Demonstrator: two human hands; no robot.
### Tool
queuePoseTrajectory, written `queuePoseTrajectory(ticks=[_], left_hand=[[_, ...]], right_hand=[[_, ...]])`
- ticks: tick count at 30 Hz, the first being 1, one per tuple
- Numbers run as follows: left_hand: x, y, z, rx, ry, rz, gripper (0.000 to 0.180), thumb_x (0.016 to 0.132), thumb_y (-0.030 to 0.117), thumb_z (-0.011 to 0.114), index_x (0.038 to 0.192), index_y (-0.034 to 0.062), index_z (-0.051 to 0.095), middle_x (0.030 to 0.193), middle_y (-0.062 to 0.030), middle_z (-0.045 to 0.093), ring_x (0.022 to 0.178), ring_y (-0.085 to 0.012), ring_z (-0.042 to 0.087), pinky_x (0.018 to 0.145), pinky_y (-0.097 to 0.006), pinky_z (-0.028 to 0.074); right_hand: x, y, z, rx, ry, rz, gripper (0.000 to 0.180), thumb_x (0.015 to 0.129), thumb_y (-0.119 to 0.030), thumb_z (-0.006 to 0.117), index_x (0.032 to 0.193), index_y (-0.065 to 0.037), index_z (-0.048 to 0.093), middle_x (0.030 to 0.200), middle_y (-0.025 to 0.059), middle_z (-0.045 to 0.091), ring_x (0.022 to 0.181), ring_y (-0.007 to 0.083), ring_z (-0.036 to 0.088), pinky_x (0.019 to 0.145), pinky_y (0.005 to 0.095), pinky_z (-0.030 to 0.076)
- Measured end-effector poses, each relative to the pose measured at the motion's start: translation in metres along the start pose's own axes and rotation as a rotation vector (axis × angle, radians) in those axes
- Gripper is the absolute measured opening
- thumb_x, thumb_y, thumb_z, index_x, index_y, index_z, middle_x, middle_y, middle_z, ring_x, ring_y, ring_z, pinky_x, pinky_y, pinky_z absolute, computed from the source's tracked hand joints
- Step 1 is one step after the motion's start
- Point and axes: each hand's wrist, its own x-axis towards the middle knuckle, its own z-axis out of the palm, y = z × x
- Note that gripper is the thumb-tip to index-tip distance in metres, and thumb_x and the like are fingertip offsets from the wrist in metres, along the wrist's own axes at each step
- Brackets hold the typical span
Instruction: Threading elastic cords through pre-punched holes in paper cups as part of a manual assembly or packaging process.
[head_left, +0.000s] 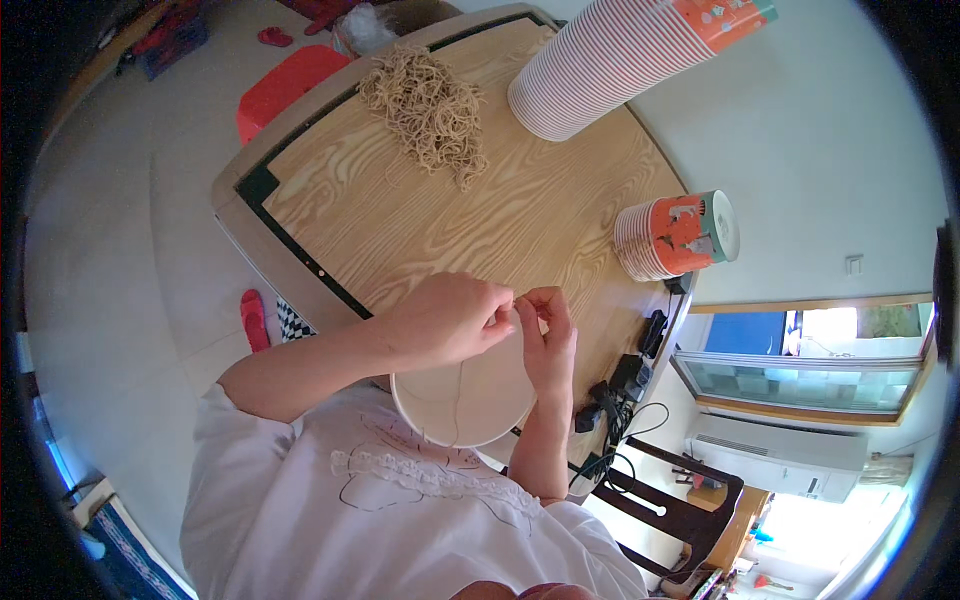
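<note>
My left hand [452,318] and my right hand [548,340] meet at the fingertips above a white paper bucket [495,405], close to my shirt. Both are closed in a pinch on a thin string; the exact spot between the fingers is too small to make out. A pale length of the string [459,400] trails down over the bucket's white surface toward its near rim. My left forearm crosses over the bucket's left side. Farther off on the wooden table lies a tangled heap of tan strings [428,112].
A tall leaning stack of paper buckets [610,70] stands at the far right of the table [340,190]. Beside it is a shorter stack, orange and green [670,235]. Black cables and adapters [628,378] crowd the right edge. A red stool [285,90] and dark chair [690,495] stand nearby.
</note>
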Motion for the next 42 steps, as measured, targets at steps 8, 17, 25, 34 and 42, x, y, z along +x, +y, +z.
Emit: queuePoseTrajectory(ticks=[8, 17, 25, 34, 42], left_hand=[[-0.006, -0.007, 0.019, 0.246, -0.031, 0.002, 0.017, 0.077, 0.016, 0.058, 0.078, -0.0007, 0.058, 0.067, -0.0163, 0.062, 0.064, -0.0297, 0.063, 0.057, -0.040, 0.051], [0.010, -0.007, 0.041, 0.694, -0.064, 0.047, 0.012, 0.078, 0.017, 0.058, 0.075, 0.0056, 0.058, 0.067, -0.0123, 0.061, 0.061, -0.0302, 0.062, 0.057, -0.040, 0.050], [0.000, -0.001, 0.007, 0.224, 0.204, 0.047, 0.010, 0.075, 0.014, 0.059, 0.074, 0.0047, 0.058, 0.068, -0.0117, 0.061, 0.064, -0.0285, 0.061, 0.058, -0.041, 0.047], [-0.002, -0.016, 0.036, -0.662, -0.106, -0.224, 0.034, 0.085, 0.032, 0.057, 0.064, 0.0060, 0.053, 0.054, -0.0039, 0.053, 0.056, -0.0148, 0.057, 0.056, -0.030, 0.045], [0.012, -0.009, 0.033, -1.167, 0.057, -0.270, 0.045, 0.091, 0.036, 0.047, 0.053, 0.0130, 0.040, 0.046, 0.0015, 0.037, 0.047, -0.0101, 0.045, 0.050, -0.025, 0.039]], right_hand=[[0.003, -0.005, 0.003, -0.049, -0.002, -0.021, 0.004, 0.084, -0.002, 0.057, 0.086, 0.001, 0.054, 0.074, 0.0062, 0.057, 0.071, 0.0113, 0.055, 0.069, 0.0247, 0.045], [0.011, -0.007, 0.004, -0.067, -0.032, -0.124, 0.006, 0.082, -0.002, 0.058, 0.087, 0.000, 0.055, 0.071, 0.0097, 0.059, 0.069, 0.0149, 0.057, 0.067, 0.0270, 0.046], [0.016, -0.001, -0.001, -0.003, -0.141, -0.192, 0.007, 0.082, -0.003, 0.059, 0.085, -0.001, 0.055, 0.074, 0.0104, 0.059, 0.065, 0.0189, 0.059, 0.061, 0.0296, 0.047], [0.021, 0.002, -0.003, 0.014, -0.157, -0.222, 0.006, 0.081, -0.002, 0.058, 0.087, -0.001, 0.055, 0.076, 0.0116, 0.060, 0.067, 0.0219, 0.060, 0.061, 0.0313, 0.047], [0.015, -0.006, 0.001, -0.047, -0.182, -0.220, 0.011, 0.079, -0.002, 0.059, 0.088, -0.002, 0.053, 0.077, 0.0135, 0.059, 0.068, 0.0283, 0.059, 0.060, 0.0339, 0.047]])
